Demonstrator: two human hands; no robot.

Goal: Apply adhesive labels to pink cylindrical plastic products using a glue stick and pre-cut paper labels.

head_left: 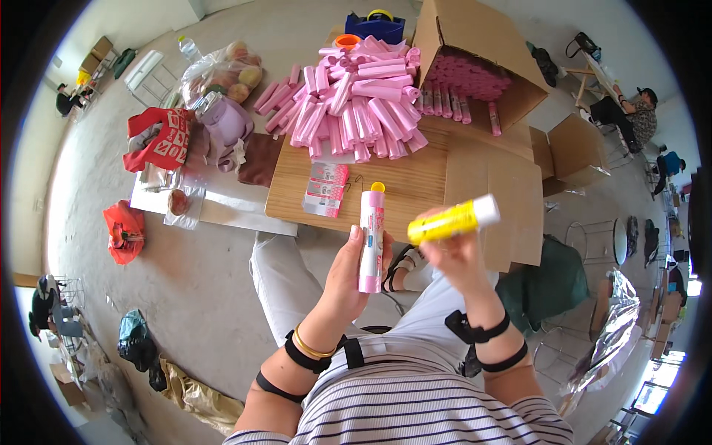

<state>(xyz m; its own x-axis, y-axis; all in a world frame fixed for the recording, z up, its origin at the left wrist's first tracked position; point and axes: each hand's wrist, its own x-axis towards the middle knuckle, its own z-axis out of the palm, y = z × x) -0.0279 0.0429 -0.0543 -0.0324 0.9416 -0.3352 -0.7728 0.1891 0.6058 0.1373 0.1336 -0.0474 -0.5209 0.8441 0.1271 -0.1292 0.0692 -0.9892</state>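
My left hand [343, 268] is closed around an upright pink-and-white labelled tube [371, 248]. A small yellow round piece [378, 187] shows at its top; whether it is joined to the tube I cannot tell. In my right hand [461, 261], held up to the right, is a tilted yellow tube [449, 222] with a white end, shaped like a glue stick and slightly blurred. Flat pink-and-white printed labels [325, 191] lie on the wooden table [404, 176] just beyond my left hand. Farther back is a big heap of pink tubes [360, 100].
An open cardboard box [493, 37] packed with pink tubes stands at the back right. A flattened cardboard sheet [493, 193] covers the table's right side. Behind the heap sits a blue tape dispenser [374, 27]. Bags, including a red one [157, 139], occupy the left.
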